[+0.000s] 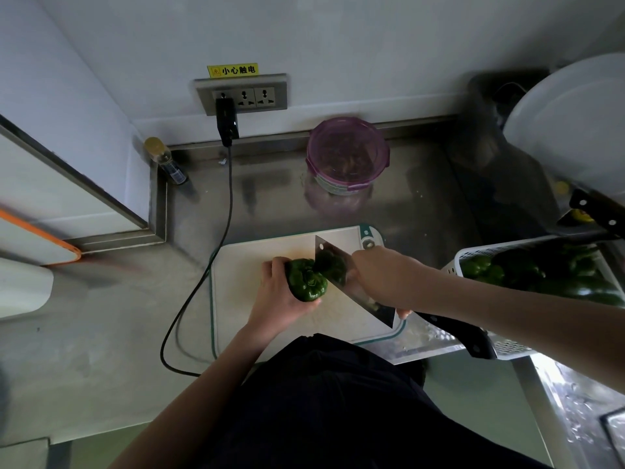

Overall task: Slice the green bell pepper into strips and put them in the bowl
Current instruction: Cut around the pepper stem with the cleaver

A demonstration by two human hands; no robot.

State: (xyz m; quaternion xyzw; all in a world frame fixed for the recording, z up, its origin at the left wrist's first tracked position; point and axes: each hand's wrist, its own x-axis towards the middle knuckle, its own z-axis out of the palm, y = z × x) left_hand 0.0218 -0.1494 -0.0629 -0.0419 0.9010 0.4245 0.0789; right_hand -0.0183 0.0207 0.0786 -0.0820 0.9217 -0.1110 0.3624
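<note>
Stainless steel counter [406,198], dull and reflective, fills the middle of the frame; pale wall behind it across the top. Three-gang socket plate [241,94] on the wall, upper centre, with a yellow warning label [232,70] above it. Black adapter [226,121] plugged in; its black cable [221,238] runs down the counter and loops at lower left. Small bottle with gold cap [164,159] in the back corner, upper left.

White cutting board [243,299] with green edging lies at frame centre. Green bell pepper [306,280] sits on it, lying on its side, long axis running roughly left-right in the frame, lobed end facing the camera. Left hand [280,296] grasps the pepper from the left, fingers curled round it. Cleaver [351,282] blade stands on edge against the pepper's right side, running diagonally from upper centre to lower right. Right hand [382,275] rests over the blade's upper part; whether its fingers are clenched on it cannot be told. Black handle [456,336] juts toward lower right.

Purple-lidded round container [348,154], upper centre, holds dark contents, not identifiable. White perforated basket [480,262], right edge, holds several green peppers [527,272]. Large white bowl [575,123], upper right, stands tilted; contents not visible.
</note>
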